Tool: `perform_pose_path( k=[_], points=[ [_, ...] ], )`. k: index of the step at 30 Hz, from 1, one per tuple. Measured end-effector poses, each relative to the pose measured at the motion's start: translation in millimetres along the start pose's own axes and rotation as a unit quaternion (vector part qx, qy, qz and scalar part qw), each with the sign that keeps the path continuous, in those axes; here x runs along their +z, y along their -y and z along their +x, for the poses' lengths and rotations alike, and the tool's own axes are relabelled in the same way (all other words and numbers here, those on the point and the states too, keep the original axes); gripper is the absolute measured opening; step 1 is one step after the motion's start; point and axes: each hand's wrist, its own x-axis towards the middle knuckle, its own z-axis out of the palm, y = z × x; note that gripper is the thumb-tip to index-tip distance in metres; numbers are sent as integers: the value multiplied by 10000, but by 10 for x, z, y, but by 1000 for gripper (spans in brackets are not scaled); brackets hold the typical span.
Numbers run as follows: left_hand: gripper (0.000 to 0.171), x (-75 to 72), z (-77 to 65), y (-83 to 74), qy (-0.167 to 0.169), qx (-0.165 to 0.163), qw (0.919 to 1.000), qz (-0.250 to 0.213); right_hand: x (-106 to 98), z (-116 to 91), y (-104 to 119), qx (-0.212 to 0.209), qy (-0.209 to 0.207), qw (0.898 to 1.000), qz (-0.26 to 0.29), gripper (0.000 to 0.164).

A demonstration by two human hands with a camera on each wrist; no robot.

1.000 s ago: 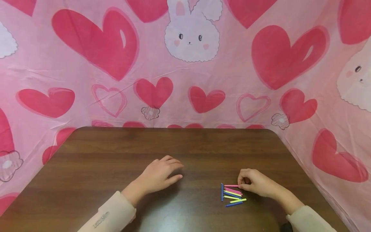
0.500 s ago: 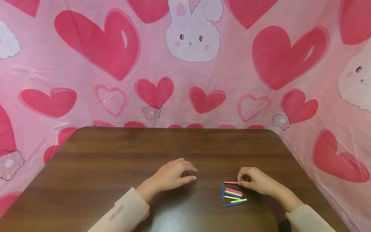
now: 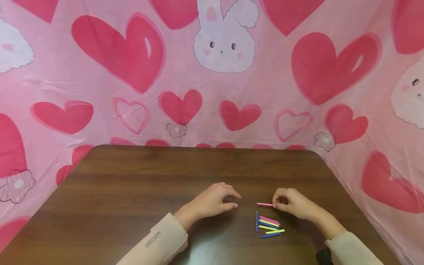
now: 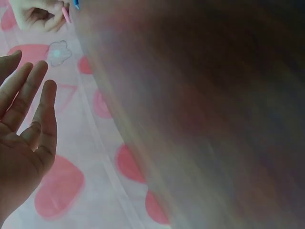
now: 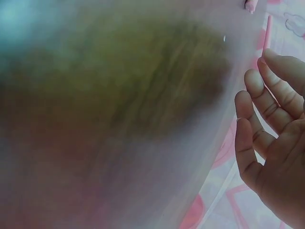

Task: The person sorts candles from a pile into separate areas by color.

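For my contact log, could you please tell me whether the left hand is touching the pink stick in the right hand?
Apart: the head view shows brown tabletop between the left hand and the pink stick.

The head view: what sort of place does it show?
Probably an indoor tabletop workspace: a dark brown table, a creased pink, heart-patterned backdrop behind it, and small coloured sticks on top.
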Motion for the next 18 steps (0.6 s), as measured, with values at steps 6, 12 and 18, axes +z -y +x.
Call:
perform_pose_path(
  k=[6, 12, 18],
  points=[
    [23, 103, 110, -97, 86, -235, 9997, 84, -40, 49, -43, 259, 72, 9996, -30, 7],
    [22, 166, 220, -151, 200, -124, 9997, 51, -83, 97, -99, 446, 6, 9989, -115, 7],
    [21, 211, 312, -172, 404, -9, 9992, 38, -111, 184, -161, 356, 2, 9994, -2, 5]
  ],
)
